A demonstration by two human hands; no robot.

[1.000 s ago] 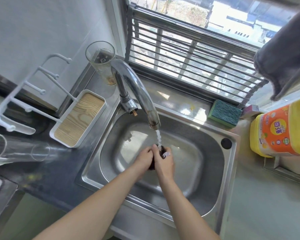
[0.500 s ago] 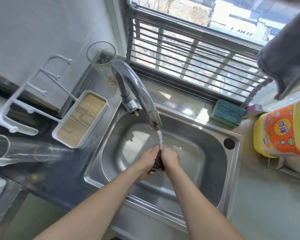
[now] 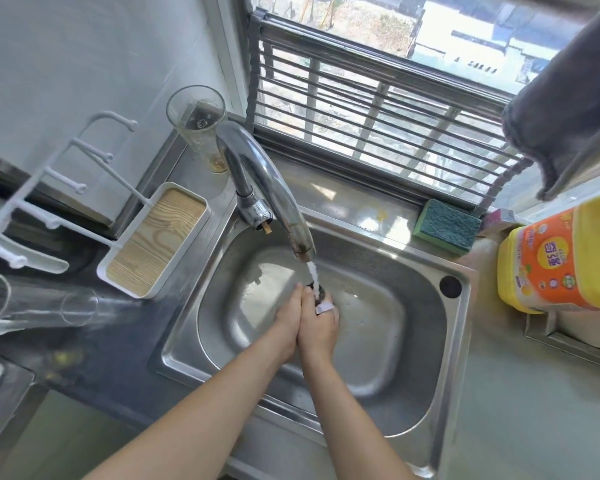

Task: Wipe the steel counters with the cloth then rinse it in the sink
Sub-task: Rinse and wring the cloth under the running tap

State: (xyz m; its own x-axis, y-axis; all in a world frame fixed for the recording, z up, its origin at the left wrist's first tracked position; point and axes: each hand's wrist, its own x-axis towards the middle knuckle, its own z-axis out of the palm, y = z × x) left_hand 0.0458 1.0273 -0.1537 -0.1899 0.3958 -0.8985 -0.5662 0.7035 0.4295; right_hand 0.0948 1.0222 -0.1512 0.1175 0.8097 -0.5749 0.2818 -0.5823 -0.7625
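Both hands are down in the steel sink (image 3: pixel 426 393), pressed together under the running tap (image 3: pixel 274 199). A small dark cloth (image 3: pixel 317 293) is bunched between them, and only its top shows above the fingers. The stream of water falls straight onto it. My left hand (image 3: pixel 286 318) grips the cloth from the left. My right hand (image 3: pixel 317 329) grips it from the right and wears a white plaster on one finger. The steel counter (image 3: pixel 520 420) runs to the right of the sink.
A green sponge (image 3: pixel 447 226) lies on the ledge behind the sink. A yellow detergent jug (image 3: pixel 555 261) stands at the right, with a grey towel (image 3: pixel 568 98) hanging above it. A white wood-topped tray (image 3: pixel 156 240), a white rack (image 3: pixel 49 188) and drinking glasses (image 3: pixel 198 123) stand at the left.
The hands have shifted against each other around the cloth under the water, the right hand now turned so its plastered finger shows on top. The view has moved slightly.
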